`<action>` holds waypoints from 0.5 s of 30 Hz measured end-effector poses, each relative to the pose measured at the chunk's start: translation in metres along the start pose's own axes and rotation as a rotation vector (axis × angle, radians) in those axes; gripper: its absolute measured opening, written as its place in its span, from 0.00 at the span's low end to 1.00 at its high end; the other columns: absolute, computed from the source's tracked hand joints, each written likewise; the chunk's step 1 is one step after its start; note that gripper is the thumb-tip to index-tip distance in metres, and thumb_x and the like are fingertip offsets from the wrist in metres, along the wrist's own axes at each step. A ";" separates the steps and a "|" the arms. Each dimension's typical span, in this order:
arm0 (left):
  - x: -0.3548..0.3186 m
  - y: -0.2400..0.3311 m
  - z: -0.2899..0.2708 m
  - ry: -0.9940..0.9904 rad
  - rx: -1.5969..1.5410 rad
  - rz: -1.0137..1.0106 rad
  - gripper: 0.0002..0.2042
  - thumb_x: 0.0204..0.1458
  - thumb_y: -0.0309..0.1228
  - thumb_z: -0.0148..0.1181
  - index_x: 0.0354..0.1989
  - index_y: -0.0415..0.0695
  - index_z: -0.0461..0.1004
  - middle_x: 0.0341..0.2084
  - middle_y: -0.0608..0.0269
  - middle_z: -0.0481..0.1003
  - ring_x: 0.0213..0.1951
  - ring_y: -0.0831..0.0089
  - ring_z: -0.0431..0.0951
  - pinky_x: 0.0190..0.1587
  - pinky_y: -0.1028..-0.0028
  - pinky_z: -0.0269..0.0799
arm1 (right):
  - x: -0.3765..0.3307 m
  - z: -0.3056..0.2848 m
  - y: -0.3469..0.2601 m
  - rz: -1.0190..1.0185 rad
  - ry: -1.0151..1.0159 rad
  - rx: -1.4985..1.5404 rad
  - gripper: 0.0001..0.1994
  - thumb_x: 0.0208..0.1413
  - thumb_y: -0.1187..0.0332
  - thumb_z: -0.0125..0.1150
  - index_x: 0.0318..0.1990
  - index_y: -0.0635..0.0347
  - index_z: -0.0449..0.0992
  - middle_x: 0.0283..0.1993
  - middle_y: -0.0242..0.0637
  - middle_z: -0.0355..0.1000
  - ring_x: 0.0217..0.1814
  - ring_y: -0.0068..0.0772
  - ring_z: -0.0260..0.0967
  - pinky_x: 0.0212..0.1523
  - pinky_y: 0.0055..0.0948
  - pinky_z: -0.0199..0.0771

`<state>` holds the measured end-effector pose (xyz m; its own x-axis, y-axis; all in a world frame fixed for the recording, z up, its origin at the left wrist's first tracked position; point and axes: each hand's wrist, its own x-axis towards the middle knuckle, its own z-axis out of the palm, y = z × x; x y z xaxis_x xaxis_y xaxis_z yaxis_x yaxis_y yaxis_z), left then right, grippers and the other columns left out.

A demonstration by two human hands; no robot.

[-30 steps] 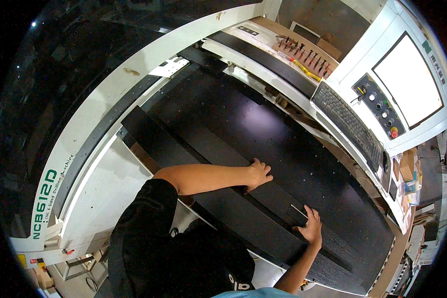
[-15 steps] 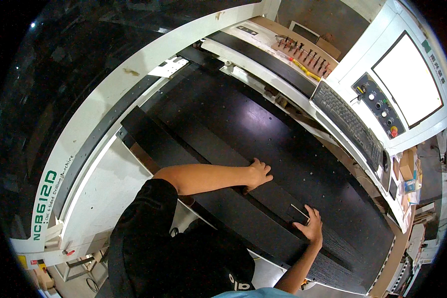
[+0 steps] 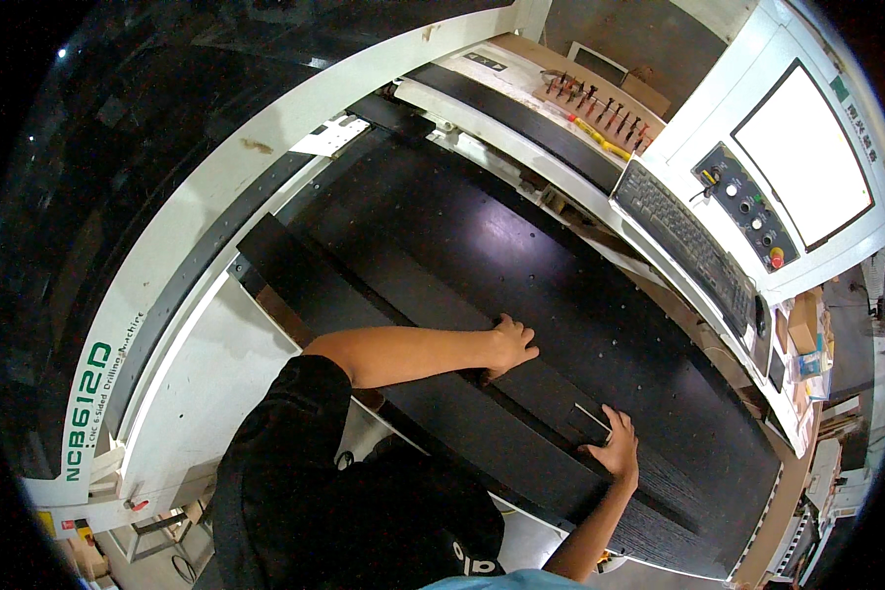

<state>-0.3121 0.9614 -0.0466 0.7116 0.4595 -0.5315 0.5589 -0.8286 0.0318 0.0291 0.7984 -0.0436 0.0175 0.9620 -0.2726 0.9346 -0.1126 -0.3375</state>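
The long black panel (image 3: 560, 324) lies on the machine bed, its long axis from 10 to 4 o'clock, and both hands, left hand (image 3: 509, 344) and right hand (image 3: 615, 452), press flat, open, on its near edge.

Keyboard (image 3: 693, 241), white screen (image 3: 801, 157), screwdriver row (image 3: 600, 98).

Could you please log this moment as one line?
left hand: flat on black panel | right hand: flat on panel by small label | panel: on machine bed
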 end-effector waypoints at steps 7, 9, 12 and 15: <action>0.002 0.001 0.000 -0.015 -0.007 -0.016 0.64 0.32 0.51 0.88 0.79 0.51 0.52 0.69 0.42 0.61 0.69 0.42 0.65 0.67 0.37 0.64 | -0.001 -0.002 -0.004 -0.007 0.002 0.007 0.55 0.27 0.58 0.88 0.72 0.42 0.69 0.71 0.42 0.65 0.74 0.55 0.61 0.74 0.55 0.59; 0.003 0.000 0.001 -0.004 -0.020 -0.013 0.64 0.30 0.50 0.88 0.79 0.51 0.52 0.68 0.41 0.61 0.68 0.41 0.66 0.67 0.36 0.64 | 0.000 -0.001 -0.003 -0.014 0.004 0.002 0.54 0.28 0.58 0.88 0.72 0.42 0.69 0.71 0.41 0.65 0.74 0.54 0.62 0.74 0.56 0.59; 0.002 0.000 0.003 0.023 -0.034 -0.001 0.65 0.28 0.48 0.89 0.78 0.50 0.54 0.67 0.40 0.62 0.68 0.40 0.66 0.66 0.34 0.64 | 0.001 0.001 0.000 -0.022 0.017 -0.020 0.55 0.26 0.58 0.88 0.72 0.45 0.69 0.71 0.43 0.66 0.74 0.55 0.62 0.71 0.55 0.63; 0.000 0.000 0.000 0.011 -0.019 -0.004 0.64 0.29 0.49 0.89 0.78 0.50 0.54 0.68 0.41 0.61 0.68 0.40 0.66 0.66 0.34 0.64 | 0.001 0.002 0.001 -0.019 0.020 -0.033 0.55 0.26 0.58 0.88 0.72 0.46 0.70 0.72 0.45 0.66 0.75 0.56 0.62 0.70 0.55 0.65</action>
<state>-0.3122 0.9611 -0.0468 0.7138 0.4660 -0.5228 0.5694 -0.8208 0.0457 0.0299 0.7985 -0.0459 0.0064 0.9688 -0.2478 0.9461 -0.0861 -0.3121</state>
